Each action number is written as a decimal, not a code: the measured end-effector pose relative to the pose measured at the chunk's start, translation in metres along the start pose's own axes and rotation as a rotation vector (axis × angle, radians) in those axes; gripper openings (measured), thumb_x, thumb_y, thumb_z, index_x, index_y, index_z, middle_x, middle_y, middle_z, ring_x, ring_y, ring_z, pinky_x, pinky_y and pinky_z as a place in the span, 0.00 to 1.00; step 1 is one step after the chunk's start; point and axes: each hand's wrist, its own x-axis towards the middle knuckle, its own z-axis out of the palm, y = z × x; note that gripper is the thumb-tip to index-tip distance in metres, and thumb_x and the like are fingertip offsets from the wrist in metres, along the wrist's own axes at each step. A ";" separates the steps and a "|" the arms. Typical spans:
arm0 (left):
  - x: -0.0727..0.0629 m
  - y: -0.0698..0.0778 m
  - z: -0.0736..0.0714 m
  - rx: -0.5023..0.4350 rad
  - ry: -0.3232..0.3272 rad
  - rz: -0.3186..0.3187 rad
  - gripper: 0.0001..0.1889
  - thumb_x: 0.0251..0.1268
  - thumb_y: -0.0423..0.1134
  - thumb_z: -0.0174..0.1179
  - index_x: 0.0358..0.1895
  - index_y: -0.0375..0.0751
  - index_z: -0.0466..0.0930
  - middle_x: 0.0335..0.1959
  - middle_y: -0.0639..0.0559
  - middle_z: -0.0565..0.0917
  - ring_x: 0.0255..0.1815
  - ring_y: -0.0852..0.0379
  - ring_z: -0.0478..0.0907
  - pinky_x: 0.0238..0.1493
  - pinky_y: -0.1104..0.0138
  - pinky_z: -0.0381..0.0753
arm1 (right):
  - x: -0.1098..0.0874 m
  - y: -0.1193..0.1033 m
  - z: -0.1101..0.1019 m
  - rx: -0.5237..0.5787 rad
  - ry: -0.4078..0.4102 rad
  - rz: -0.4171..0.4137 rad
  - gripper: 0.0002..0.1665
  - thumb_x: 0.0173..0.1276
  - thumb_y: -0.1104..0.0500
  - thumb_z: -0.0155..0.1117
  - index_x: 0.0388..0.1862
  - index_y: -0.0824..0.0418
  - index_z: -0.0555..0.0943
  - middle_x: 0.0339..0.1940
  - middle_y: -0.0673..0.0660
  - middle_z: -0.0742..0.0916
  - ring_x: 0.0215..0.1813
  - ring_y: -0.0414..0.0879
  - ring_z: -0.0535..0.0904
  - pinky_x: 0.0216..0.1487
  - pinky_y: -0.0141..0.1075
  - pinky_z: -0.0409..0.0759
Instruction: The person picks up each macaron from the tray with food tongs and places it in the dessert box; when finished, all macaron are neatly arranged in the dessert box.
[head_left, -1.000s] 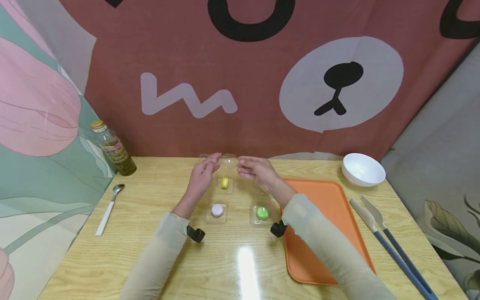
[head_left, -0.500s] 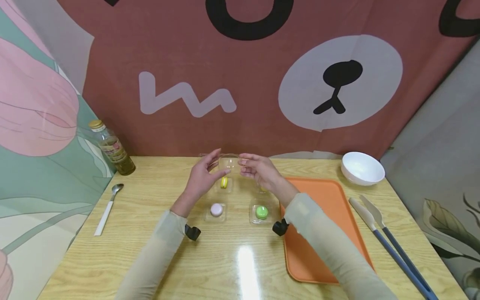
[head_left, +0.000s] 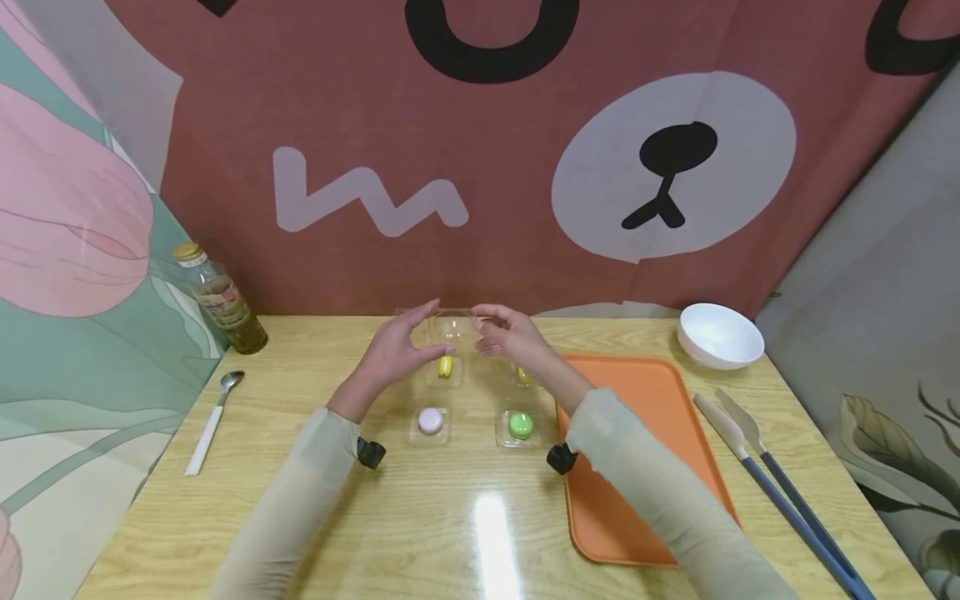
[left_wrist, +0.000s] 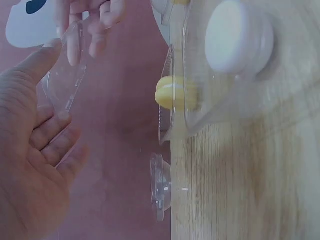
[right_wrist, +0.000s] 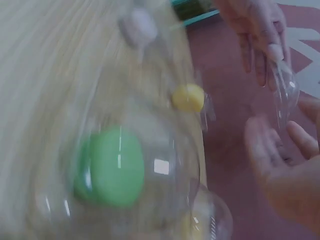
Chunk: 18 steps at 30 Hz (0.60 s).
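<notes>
Above the far part of the table, a thin clear plastic macaron case piece with a rounded dome (head_left: 453,327) is held between both hands. My left hand (head_left: 393,350) pinches its left edge between thumb and fingers, which the left wrist view shows closely. At its opposite edge, my right hand (head_left: 513,337) has thumb and fingers around the plastic; its fingers are blurred in the right wrist view. Just below lies a yellow macaron (head_left: 446,367) in clear packaging. Another yellow macaron (head_left: 522,376) is partly hidden by my right hand. Nearer are a pale lilac macaron (head_left: 431,421) and a green macaron (right_wrist: 117,167), each in clear plastic.
An orange tray (head_left: 622,500) lies under my right forearm. Behind it stands a white bowl (head_left: 722,337); blue-handled spreading knives (head_left: 795,500) lie at right. A spoon (head_left: 213,423) and a bottle (head_left: 225,304) are at left. Another clear case (left_wrist: 160,187) sits near the back edge.
My left hand has shifted slightly left and its thumb has spread down from the fingers. The clear case piece has tipped to show more of its face. My right hand stays at its edge.
</notes>
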 end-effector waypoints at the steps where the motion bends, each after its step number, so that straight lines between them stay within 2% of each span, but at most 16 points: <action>1: 0.000 -0.001 -0.001 0.003 0.002 -0.001 0.45 0.60 0.59 0.70 0.79 0.53 0.61 0.76 0.47 0.70 0.73 0.41 0.71 0.72 0.45 0.72 | 0.000 0.000 0.000 -0.102 0.001 -0.030 0.27 0.78 0.54 0.59 0.72 0.57 0.73 0.67 0.61 0.80 0.53 0.53 0.86 0.59 0.49 0.85; 4: -0.001 -0.005 -0.002 0.006 0.007 0.000 0.45 0.61 0.60 0.70 0.79 0.53 0.61 0.76 0.47 0.70 0.73 0.41 0.71 0.72 0.45 0.71 | -0.001 0.000 -0.001 -0.356 0.010 -0.104 0.32 0.76 0.47 0.61 0.76 0.53 0.70 0.74 0.56 0.76 0.63 0.55 0.83 0.60 0.50 0.84; 6: -0.001 -0.008 -0.002 0.005 0.007 0.000 0.45 0.61 0.60 0.70 0.80 0.54 0.60 0.76 0.47 0.70 0.73 0.40 0.71 0.72 0.44 0.71 | 0.000 -0.001 -0.002 -0.467 -0.003 -0.127 0.37 0.75 0.44 0.62 0.78 0.52 0.67 0.77 0.52 0.73 0.68 0.54 0.79 0.63 0.49 0.82; 12: -0.004 -0.014 0.000 -0.005 -0.017 0.008 0.46 0.60 0.59 0.70 0.80 0.54 0.60 0.75 0.48 0.71 0.74 0.41 0.70 0.72 0.44 0.71 | 0.002 -0.001 -0.003 -0.678 -0.123 -0.183 0.51 0.68 0.42 0.69 0.82 0.55 0.58 0.81 0.56 0.67 0.77 0.59 0.69 0.67 0.50 0.80; 15: -0.005 -0.015 0.001 -0.012 -0.018 0.025 0.45 0.60 0.58 0.71 0.79 0.53 0.61 0.76 0.48 0.71 0.74 0.41 0.70 0.73 0.45 0.71 | 0.002 -0.002 -0.002 -0.759 -0.129 -0.204 0.54 0.67 0.41 0.71 0.83 0.56 0.56 0.81 0.58 0.67 0.77 0.58 0.69 0.67 0.51 0.80; 18: -0.006 -0.016 0.002 -0.009 -0.023 0.042 0.45 0.60 0.57 0.71 0.79 0.52 0.62 0.76 0.48 0.71 0.74 0.42 0.70 0.73 0.45 0.71 | 0.002 -0.001 -0.001 -0.806 -0.122 -0.219 0.55 0.66 0.43 0.71 0.83 0.56 0.54 0.81 0.59 0.66 0.78 0.57 0.67 0.71 0.54 0.74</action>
